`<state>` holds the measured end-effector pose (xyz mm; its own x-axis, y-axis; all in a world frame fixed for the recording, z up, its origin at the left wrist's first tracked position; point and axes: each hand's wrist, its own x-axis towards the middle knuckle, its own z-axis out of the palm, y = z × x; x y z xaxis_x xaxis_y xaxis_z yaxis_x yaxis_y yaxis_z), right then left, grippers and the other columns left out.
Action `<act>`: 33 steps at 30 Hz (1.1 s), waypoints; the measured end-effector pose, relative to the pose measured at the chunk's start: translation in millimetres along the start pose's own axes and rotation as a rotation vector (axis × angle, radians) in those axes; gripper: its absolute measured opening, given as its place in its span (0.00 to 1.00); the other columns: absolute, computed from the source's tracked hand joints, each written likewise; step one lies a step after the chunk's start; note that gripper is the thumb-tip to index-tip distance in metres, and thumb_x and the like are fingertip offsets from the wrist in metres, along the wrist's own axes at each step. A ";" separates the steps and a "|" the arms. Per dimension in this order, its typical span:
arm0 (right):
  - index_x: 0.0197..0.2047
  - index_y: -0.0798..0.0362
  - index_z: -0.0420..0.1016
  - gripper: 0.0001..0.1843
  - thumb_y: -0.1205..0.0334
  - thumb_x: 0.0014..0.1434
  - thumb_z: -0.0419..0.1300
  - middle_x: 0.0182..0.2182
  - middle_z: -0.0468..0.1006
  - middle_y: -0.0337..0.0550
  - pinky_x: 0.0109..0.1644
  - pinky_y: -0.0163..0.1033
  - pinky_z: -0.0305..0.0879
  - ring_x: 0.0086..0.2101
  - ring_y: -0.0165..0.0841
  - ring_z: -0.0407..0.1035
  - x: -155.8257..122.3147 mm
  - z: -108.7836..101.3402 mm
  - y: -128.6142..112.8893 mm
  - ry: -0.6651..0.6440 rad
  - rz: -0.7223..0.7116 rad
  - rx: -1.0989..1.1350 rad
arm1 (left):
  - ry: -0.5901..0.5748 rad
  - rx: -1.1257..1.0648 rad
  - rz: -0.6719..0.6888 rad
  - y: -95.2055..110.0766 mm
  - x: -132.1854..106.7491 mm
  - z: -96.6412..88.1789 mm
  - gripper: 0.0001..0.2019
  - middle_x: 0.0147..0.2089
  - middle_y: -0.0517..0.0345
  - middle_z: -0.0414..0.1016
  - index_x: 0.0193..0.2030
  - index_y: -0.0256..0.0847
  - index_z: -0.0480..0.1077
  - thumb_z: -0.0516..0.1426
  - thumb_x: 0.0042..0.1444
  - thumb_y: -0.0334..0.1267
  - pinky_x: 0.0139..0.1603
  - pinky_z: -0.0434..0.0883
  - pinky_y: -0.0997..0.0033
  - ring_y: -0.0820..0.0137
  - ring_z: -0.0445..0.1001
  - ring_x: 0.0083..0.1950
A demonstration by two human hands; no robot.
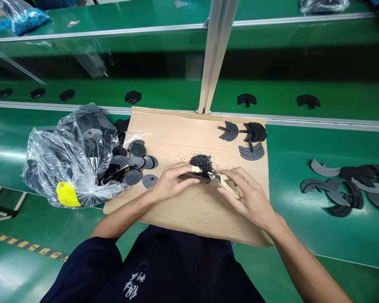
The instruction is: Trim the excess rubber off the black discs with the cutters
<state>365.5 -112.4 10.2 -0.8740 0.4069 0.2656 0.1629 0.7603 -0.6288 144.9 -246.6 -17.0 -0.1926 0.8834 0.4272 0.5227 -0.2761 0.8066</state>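
Observation:
My left hand (pixel 170 182) pinches a flat black plastic disc (pixel 194 177) against the cardboard sheet (pixel 183 134). My right hand (pixel 248 193) is closed on a small knife with a pale wooden handle (pixel 230 189), its blade lying on the disc's edge. A heap of black shavings (pixel 201 161) lies just behind the disc. Loose black discs (pixel 139 162) spill onto the cardboard from a clear plastic bag (pixel 66 164) to the left.
Trimmed black pieces (pixel 251 141) lie at the cardboard's far right corner. Curved black offcuts (pixel 347 187) sit on the green bench at right. Black parts (pixel 132 97) ride the green conveyor behind. A metal post (pixel 216 54) rises at the cardboard's back edge.

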 end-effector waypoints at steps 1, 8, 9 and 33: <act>0.61 0.50 0.69 0.18 0.54 0.72 0.57 0.44 0.77 0.50 0.44 0.45 0.74 0.41 0.41 0.74 3.4 0.0 -2.2 -0.007 -0.019 0.023 | -0.004 -0.004 0.004 1.1 0.2 0.0 0.10 0.40 0.50 0.82 0.47 0.36 0.78 0.64 0.64 0.40 0.43 0.76 0.71 0.69 0.79 0.40; 0.60 0.51 0.71 0.18 0.53 0.71 0.59 0.46 0.79 0.53 0.46 0.48 0.75 0.43 0.43 0.75 12.6 -1.2 1.6 -0.028 -0.128 -0.005 | -0.006 -0.040 0.026 2.5 -0.3 -1.4 0.11 0.38 0.49 0.81 0.46 0.37 0.79 0.64 0.64 0.42 0.41 0.76 0.70 0.68 0.79 0.38; 0.60 0.51 0.72 0.18 0.54 0.71 0.59 0.45 0.79 0.52 0.45 0.48 0.75 0.43 0.43 0.76 12.7 -1.8 2.3 -0.031 -0.139 -0.019 | -0.008 -0.050 0.021 2.2 -0.7 -0.9 0.11 0.37 0.50 0.81 0.45 0.37 0.79 0.64 0.63 0.42 0.39 0.76 0.70 0.69 0.79 0.37; 0.56 0.50 0.73 0.17 0.53 0.68 0.62 0.45 0.81 0.48 0.41 0.42 0.74 0.40 0.41 0.77 12.2 -10.3 2.8 -0.027 0.054 0.032 | -0.016 -0.056 -0.050 -6.5 5.4 8.2 0.10 0.40 0.50 0.82 0.46 0.36 0.75 0.63 0.65 0.42 0.41 0.77 0.71 0.69 0.80 0.39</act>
<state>360.0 -100.1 19.1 -0.8764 0.4329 0.2110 0.1958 0.7207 -0.6651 147.3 -236.9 -23.3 -0.2035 0.9027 0.3792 0.4655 -0.2515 0.8485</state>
